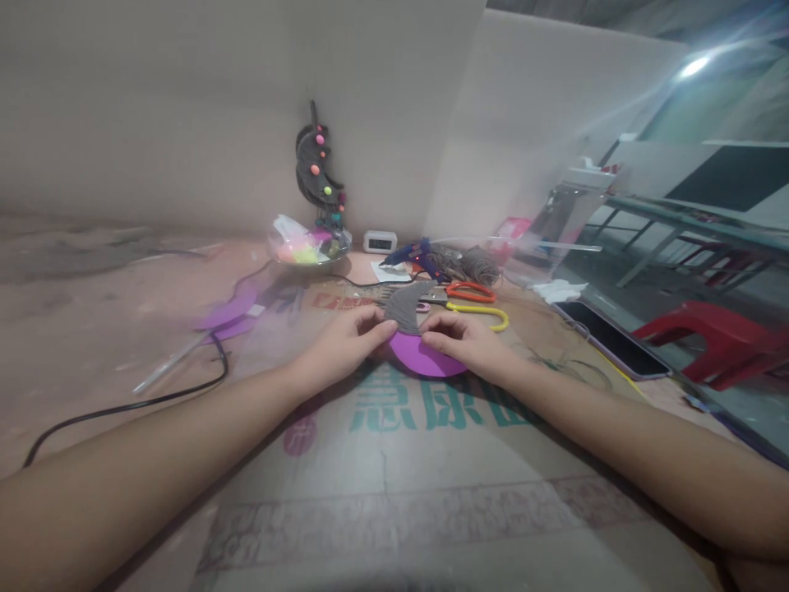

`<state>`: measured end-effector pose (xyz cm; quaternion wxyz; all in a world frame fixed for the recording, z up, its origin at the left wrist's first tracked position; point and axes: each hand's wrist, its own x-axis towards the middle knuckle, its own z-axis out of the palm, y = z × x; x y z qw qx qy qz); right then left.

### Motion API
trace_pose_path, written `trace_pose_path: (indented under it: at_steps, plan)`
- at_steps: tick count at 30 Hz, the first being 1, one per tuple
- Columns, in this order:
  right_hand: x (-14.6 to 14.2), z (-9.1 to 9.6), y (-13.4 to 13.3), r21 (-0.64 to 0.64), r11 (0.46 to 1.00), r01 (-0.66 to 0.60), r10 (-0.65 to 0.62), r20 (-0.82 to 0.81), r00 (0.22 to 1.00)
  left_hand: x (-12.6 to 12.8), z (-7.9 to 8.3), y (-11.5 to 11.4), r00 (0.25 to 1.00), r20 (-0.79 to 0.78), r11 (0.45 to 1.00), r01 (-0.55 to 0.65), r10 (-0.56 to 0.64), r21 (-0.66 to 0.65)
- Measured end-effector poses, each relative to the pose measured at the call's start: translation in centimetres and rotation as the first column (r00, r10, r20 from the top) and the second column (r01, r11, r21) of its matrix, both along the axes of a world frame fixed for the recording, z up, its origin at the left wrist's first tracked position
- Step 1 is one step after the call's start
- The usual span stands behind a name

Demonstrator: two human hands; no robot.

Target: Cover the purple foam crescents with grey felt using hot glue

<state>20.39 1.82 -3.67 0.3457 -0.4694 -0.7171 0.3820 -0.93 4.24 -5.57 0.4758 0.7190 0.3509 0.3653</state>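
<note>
Both my hands hold a crescent-shaped purple sheet piece (428,359) low over the table's printed covering. Its upper-left part is covered with grey cord-like material (403,309). My left hand (362,335) pinches the piece at its left edge, thumb stretched toward the grey part. My right hand (459,339) is closed on the right side, its thumb and fingertips where grey meets purple. Just behind the piece lie scissors with an orange handle loop (472,292) and a yellow handle loop (498,316); their blades are partly hidden by the grey part.
Behind are a blue glue gun (412,255), grey cord (477,265), a small digital clock (380,242) and a clear bowl (302,255) before a grey crescent ornament (314,177). Purple pieces (228,316) and a black cable (154,400) lie left, a phone (610,337) right.
</note>
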Motion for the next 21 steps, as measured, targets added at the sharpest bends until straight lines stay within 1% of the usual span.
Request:
trace_pose_path:
  at_steps: [5, 10, 16, 19, 21]
  plan:
    - [0.08, -0.03, 0.04, -0.013, 1.000, -0.003, 0.002, -0.049, 0.999, 0.02, -0.15, 0.20, 0.999, 0.032, 0.999, 0.025, -0.024, -0.039]
    - [0.08, -0.05, -0.02, -0.102, 0.994, -0.025, 0.009, -0.162, 0.987, 0.00, -0.08, 0.22, 0.998, 0.027, 0.997, 0.064, -0.063, -0.038]
    - [0.03, -0.18, 0.02, -0.125, 0.992, -0.002, -0.023, -0.194, 0.981, -0.01, 0.11, 0.11, 0.996, 0.052, 0.995, 0.079, -0.076, -0.063]
    - [0.33, -0.47, 0.43, -0.136, 0.991, 0.012, -0.054, -0.306, 0.951, 0.01, 0.26, 0.08, 0.994, 0.085, 0.992, 0.072, -0.064, -0.105]
    - [0.57, -0.69, 0.81, -0.169, 0.986, 0.001, -0.069, -0.392, 0.917, 0.02, 0.44, 0.03, 0.990, 0.131, 0.987, 0.070, -0.051, -0.147]
